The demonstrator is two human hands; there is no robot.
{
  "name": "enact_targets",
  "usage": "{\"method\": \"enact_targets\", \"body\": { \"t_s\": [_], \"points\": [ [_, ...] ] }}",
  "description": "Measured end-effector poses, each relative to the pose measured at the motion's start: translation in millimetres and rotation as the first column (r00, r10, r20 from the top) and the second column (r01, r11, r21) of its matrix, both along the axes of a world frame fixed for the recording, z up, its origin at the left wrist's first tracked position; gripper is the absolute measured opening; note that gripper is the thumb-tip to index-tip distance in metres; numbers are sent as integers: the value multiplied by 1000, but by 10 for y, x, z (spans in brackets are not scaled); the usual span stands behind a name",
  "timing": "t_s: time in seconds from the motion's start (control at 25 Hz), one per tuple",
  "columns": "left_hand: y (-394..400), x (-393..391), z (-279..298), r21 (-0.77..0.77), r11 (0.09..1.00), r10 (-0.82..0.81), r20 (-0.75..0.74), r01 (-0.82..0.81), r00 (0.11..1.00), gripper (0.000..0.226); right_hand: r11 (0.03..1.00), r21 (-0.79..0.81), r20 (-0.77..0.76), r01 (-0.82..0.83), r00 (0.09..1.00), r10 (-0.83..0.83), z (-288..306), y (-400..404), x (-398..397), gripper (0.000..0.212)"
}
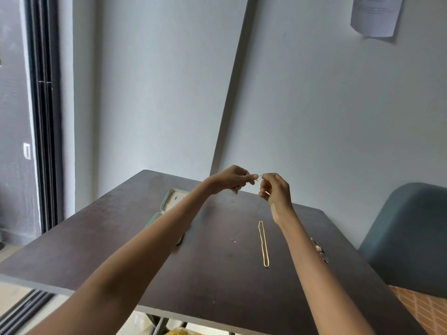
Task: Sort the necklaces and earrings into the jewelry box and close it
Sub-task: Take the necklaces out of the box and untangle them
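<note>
Barely visible thin chain [259, 175] (blurred) pinched between hands [260, 176].

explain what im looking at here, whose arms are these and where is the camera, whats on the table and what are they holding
There is no machine here: one camera, worn on a person's head, looks forward and down, so the two bare arms are that person's own. The left hand and right hand are raised above a dark table, and their fingers pinch the ends of a thin chain necklace, so fine it barely shows as it hangs. On the table lie a gold necklace, a small sparkly piece, some beaded jewelry near the right edge, and an open jewelry box, partly hidden by the left arm.
</note>
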State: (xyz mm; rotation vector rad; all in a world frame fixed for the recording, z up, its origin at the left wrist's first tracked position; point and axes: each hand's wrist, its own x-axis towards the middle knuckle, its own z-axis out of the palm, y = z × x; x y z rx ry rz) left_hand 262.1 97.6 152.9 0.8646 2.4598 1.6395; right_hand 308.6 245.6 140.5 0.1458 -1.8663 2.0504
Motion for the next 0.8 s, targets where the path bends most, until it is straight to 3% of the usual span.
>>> {"method": "enact_targets", "body": {
  "t_s": [0.52,0.8],
  "points": [
    [-98,364,-348,276,956,-129,107,95,986,30,956,-61,67,-286,955,290,-242,18,282,20],
    [-16,195,-738,232,972,-15,203,-33,979,25,987,-109,183,-118,974,136,-714,72,46,13]
  ]
}}
